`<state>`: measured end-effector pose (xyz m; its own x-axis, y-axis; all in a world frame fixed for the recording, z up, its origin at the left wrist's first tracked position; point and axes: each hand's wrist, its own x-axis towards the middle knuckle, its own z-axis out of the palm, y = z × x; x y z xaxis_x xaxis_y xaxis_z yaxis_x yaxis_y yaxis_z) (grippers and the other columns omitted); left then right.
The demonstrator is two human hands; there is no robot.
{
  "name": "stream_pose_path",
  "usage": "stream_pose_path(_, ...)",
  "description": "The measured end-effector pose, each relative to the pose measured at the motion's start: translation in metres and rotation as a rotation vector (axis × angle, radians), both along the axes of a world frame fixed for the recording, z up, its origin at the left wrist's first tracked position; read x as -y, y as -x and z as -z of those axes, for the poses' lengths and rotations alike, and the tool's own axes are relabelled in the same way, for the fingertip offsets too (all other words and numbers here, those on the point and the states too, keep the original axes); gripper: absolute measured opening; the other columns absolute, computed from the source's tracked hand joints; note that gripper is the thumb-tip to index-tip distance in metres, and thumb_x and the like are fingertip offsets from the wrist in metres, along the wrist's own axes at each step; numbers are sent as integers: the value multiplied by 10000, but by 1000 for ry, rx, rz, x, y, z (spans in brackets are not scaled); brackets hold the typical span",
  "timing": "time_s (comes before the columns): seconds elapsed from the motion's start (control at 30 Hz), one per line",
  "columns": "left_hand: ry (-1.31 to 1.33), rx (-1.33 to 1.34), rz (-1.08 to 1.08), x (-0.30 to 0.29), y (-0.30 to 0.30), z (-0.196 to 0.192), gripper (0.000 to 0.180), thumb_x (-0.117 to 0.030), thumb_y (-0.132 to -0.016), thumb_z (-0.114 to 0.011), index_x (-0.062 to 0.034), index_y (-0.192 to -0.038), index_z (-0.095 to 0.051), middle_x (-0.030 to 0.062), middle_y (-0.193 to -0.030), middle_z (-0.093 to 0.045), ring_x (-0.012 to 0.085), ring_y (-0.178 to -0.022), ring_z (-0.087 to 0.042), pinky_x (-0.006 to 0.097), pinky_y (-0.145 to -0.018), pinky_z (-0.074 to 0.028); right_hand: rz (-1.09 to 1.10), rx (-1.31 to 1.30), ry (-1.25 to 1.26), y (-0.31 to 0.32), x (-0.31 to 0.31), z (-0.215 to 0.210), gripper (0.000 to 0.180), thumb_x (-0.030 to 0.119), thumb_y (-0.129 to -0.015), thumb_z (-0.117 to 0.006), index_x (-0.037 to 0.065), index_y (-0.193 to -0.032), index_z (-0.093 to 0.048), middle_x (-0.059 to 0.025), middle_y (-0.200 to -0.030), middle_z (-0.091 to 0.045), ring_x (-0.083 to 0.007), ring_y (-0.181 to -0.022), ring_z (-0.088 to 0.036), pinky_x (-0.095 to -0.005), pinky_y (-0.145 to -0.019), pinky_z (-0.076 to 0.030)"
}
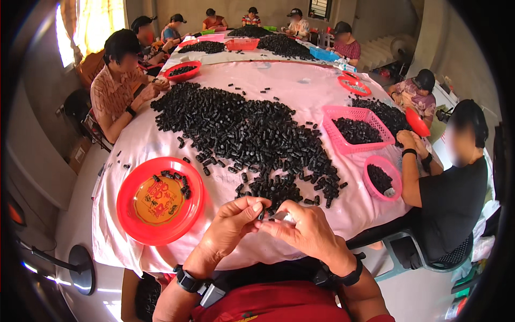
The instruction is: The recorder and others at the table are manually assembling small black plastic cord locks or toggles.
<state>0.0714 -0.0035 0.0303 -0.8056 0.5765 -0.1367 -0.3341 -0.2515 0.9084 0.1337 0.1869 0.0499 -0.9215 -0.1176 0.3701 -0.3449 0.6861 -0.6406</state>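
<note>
My left hand [232,225] and my right hand [307,232] meet at the near edge of a table covered in pale pink cloth [300,88]. Together their fingertips pinch a small black cylindrical piece [263,213] with a pale tip showing beside it. Just beyond my hands a large heap of the same small black pieces [247,131] spreads over the middle of the cloth. A round red plate [131,206] lies to the left of my left hand, with several black pieces along its far rim.
A pink mesh basket [375,115] and a small pink bowl [394,174] hold black pieces at right, beside a seated person in black [453,201]. Another person [115,88] sits at far left. More people, red plates and baskets line the far tables.
</note>
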Motion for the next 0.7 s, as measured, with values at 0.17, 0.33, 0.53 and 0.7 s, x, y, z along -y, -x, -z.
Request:
stream_pose_path(0.17, -349, 66, 166, -15, -8, -20, 274, -199, -975, -600, -26, -1180, -654, 13, -970, -676, 76, -818, -608, 243, -788, -523, 15, -111, 53, -11, 2, -9, 448, 484, -808, -748, 61, -890, -623, -96, -693, -685, -290, -574, -672, -367, -491, -502)
stream_pose_path(0.33, -338, 102, 156, -14, -19, -8, 276, -184, -961, -615, -27, -1183, -661, 60, -1096, -694, 128, -977, -647, 276, -882, -527, 15, -81, -20, -19, 0, -19, 444, 388, -786, -807, 9, -892, -600, -98, -754, -704, -190, -638, -705, -282, -532, -537)
stream_pose_path(0.53, -325, 88, 170, -11, -16, -9, 297, -209, -965, -612, -23, -1191, -664, 63, -1105, -693, 126, -992, -640, 289, -910, -515, 39, -71, -14, -14, -1, -13, 456, 393, -760, -823, 13, -881, -600, -87, -746, -704, -182, -631, -698, -283, -535, -532)
stream_pose_path(0.7, -326, 70, 217, -8, -14, -13, 304, -191, -968, -611, 2, -1199, -648, 70, -1097, -689, 136, -1003, -638, 286, -901, -510, 47, -131, -47, -13, 0, -14, 426, 376, -757, -828, 29, -836, -595, -83, -725, -697, -183, -584, -675, -295, -515, -517)
